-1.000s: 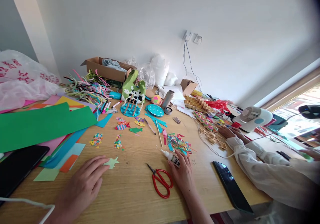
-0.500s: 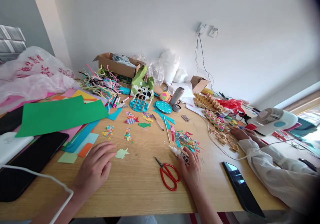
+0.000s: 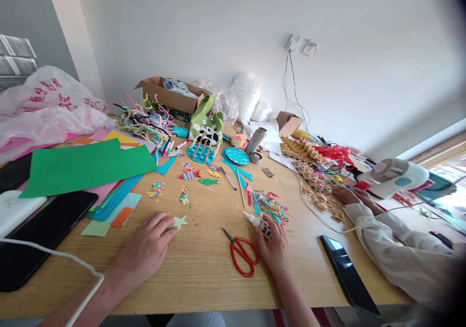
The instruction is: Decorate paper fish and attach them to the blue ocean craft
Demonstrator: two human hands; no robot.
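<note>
A pale green paper fish point(image 3: 179, 222) lies flat on the wooden table. The fingertips of my left hand point(image 3: 150, 239) reach its left edge, with the fingers stretched out low over the wood. My right hand point(image 3: 274, 247) is wrapped round a white glue bottle point(image 3: 262, 227), which rests tilted with its nozzle toward the upper left. Between my hands, nearer the right one, lie red-handled scissors point(image 3: 242, 251) with their tips pointing away from me. Farther back are a green paper fish point(image 3: 208, 181) and a striped fish point(image 3: 189, 175). Small piles of coloured dots point(image 3: 184, 197) sit behind the pale fish.
Coloured paper sheets point(image 3: 91, 166) and a black phone-like slab point(image 3: 54, 234) are at left. Paper scraps point(image 3: 269, 204) lie beyond the bottle. At right are a phone point(image 3: 347, 273), a white fan point(image 3: 396, 176), a cable and another person's sleeved arms point(image 3: 386, 239).
My left hand has moved slightly right, its fingers flattening and reaching the pale green fish. My right hand keeps its hold on the glue bottle. The view has shifted slightly.
</note>
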